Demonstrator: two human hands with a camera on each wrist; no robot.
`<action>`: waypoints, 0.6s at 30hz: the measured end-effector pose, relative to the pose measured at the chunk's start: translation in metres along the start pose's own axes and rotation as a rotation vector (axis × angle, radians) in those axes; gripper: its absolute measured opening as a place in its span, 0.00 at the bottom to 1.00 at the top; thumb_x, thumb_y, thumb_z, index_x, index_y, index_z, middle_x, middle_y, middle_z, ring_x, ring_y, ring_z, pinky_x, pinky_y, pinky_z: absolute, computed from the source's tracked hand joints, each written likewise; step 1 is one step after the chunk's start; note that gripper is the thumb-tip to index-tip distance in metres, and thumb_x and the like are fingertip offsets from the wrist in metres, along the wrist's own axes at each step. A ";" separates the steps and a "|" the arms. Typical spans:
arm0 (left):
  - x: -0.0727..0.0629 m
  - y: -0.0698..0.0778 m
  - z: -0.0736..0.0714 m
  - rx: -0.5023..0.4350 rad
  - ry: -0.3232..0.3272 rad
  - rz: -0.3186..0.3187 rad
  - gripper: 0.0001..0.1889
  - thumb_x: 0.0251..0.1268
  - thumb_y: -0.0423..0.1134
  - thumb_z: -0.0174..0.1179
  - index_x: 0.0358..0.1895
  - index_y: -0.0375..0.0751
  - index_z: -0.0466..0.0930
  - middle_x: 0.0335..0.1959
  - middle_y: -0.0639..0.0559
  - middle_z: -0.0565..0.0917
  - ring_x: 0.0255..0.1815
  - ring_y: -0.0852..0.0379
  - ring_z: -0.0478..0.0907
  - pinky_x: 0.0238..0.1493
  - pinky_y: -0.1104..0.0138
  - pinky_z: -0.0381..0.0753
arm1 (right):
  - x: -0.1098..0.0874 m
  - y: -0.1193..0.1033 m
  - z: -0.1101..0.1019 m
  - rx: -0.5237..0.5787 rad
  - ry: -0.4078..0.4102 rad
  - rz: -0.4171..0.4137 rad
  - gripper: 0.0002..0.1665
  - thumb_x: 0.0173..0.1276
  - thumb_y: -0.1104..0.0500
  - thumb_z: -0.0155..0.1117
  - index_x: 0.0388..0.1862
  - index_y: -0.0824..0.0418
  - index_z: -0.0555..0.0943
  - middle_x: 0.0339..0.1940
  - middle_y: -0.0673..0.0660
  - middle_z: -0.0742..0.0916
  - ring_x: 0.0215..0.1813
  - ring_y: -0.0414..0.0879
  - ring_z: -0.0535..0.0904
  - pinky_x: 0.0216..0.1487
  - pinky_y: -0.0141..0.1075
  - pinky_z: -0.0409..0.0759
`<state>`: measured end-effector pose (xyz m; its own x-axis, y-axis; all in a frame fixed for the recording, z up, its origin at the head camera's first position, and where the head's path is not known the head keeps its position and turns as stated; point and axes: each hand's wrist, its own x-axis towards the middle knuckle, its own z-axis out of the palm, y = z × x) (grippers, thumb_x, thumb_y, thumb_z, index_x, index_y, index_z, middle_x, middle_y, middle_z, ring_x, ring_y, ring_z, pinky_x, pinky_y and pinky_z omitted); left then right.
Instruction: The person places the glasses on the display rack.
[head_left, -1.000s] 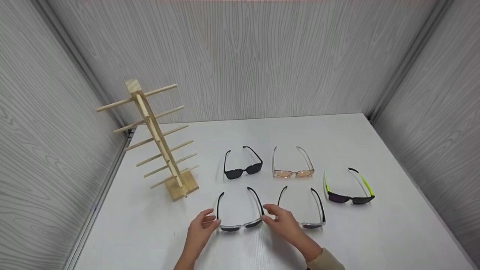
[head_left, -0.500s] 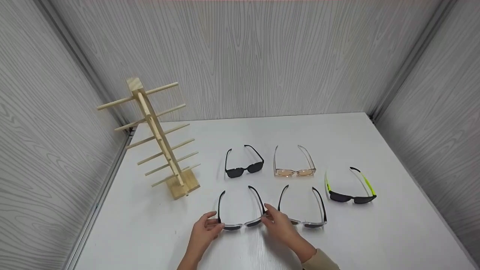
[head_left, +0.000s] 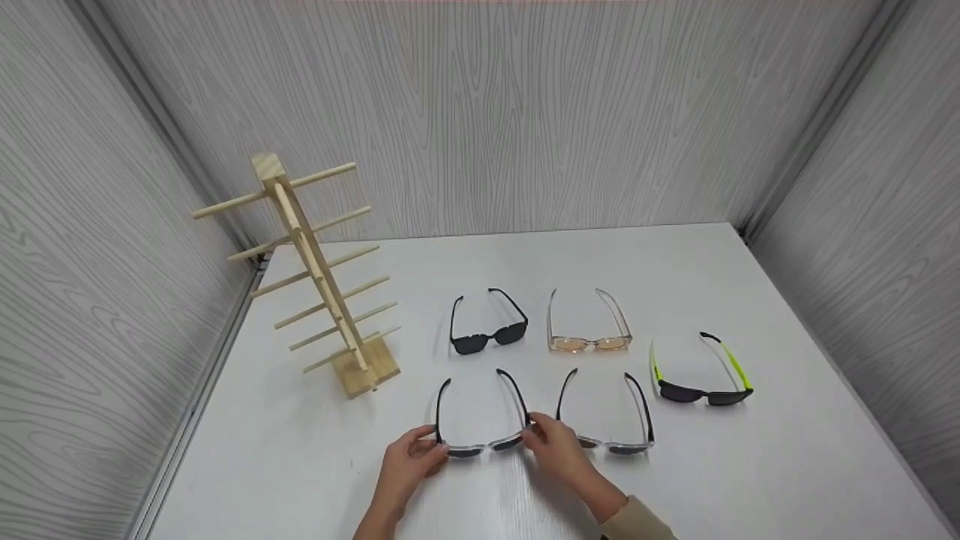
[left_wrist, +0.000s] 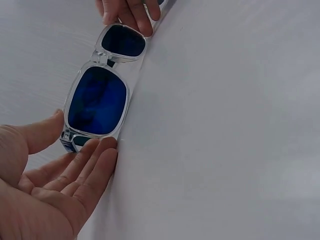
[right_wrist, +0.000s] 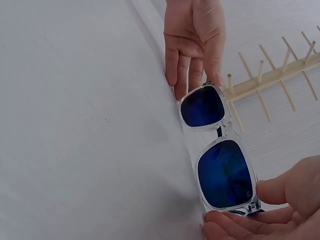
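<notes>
A pair of sunglasses point(head_left: 491, 445) with a clear frame and black temples lies at the near middle of the white table, temples pointing away. My left hand point(head_left: 405, 466) pinches its left front corner, thumb at the frame and fingers beside the temple. At the opposite corner, my right hand point(head_left: 561, 453) grips the frame by the hinge in the same way. Up close in the left wrist view, the lenses point(left_wrist: 97, 101) look mirrored blue. The right wrist view shows both hands point(right_wrist: 192, 45) at the two ends of the clear frame point(right_wrist: 225, 131).
Just right of my right hand lies another clear-framed pair point(head_left: 626, 450). Behind are black sunglasses point(head_left: 491, 339) and a pair with peach lenses point(head_left: 591, 344); neon-green-templed sunglasses point(head_left: 705, 395) lie farther right. A wooden peg stand point(head_left: 319, 277) rises at the left.
My left hand has shifted slightly right and its fingers have drawn in on the frame corner. The right hand's fingers have also settled closer at its corner. The sunglasses have hardly moved.
</notes>
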<state>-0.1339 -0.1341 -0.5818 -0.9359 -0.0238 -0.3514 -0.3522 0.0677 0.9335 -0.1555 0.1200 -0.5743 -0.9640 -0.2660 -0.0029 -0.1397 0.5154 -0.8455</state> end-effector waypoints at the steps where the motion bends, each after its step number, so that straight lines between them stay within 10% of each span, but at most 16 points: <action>1: 0.000 0.000 0.000 -0.006 0.000 -0.007 0.31 0.54 0.37 0.67 0.60 0.28 0.68 0.40 0.44 0.82 0.40 0.54 0.82 0.41 0.63 0.81 | 0.000 0.000 0.001 0.017 -0.001 0.006 0.22 0.68 0.64 0.56 0.56 0.77 0.70 0.36 0.58 0.84 0.37 0.49 0.81 0.39 0.39 0.79; 18: -0.001 0.007 -0.012 0.020 0.080 -0.070 0.29 0.55 0.36 0.67 0.60 0.32 0.69 0.38 0.46 0.83 0.37 0.53 0.81 0.37 0.62 0.81 | 0.008 -0.016 0.012 0.109 0.045 -0.001 0.19 0.68 0.64 0.55 0.53 0.77 0.72 0.34 0.60 0.83 0.33 0.49 0.80 0.26 0.32 0.78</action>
<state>-0.1352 -0.1451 -0.5735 -0.9066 -0.1084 -0.4079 -0.4171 0.0834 0.9050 -0.1580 0.0996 -0.5673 -0.9734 -0.2284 0.0202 -0.1179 0.4228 -0.8985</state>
